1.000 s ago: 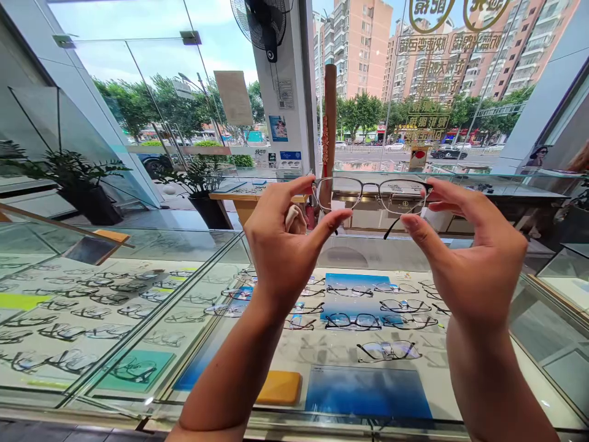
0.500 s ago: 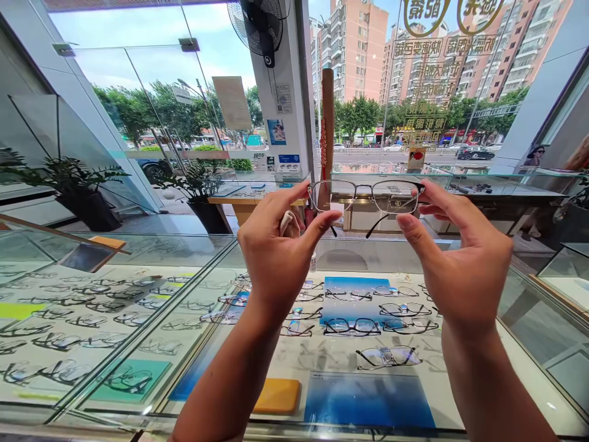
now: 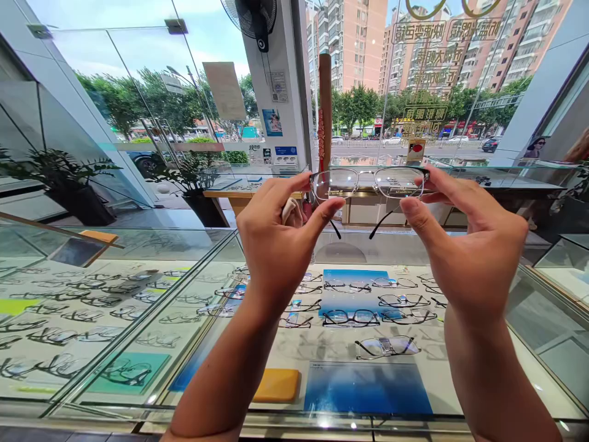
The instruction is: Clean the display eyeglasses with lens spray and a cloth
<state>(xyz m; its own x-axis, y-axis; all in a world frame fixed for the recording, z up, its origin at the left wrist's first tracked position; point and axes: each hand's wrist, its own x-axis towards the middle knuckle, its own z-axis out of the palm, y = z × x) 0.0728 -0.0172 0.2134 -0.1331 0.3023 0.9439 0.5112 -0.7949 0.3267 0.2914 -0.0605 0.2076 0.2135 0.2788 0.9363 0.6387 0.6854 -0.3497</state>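
Between my two hands is a pair of eyeglasses (image 3: 399,182) with a thin frame, dark along the upper corners and clear in the lenses. It is held up above the glass display case (image 3: 207,270), its temples unfolded and their dark tips hanging down on the far side. My left hand (image 3: 280,239) pinches the left corner of the frame between thumb and index finger. A crumpled pale cloth (image 3: 292,213) is tucked in the curled fingers of that hand. At the right corner, near the hinge, my right hand (image 3: 481,245) grips with thumb and fingers.
Rows of eyeglasses (image 3: 350,317) lie inside the case below, with a blue display sheet (image 3: 368,387) and a yellow case (image 3: 277,385). A small mirror (image 3: 78,250) stands on the left glass top. Beyond are a potted plant (image 3: 202,205), another counter and windows.
The view has tilted slightly, so the background sits higher. Both hands keep hold of the eyeglasses, whose frame has tipped a little and shows more of the temples.
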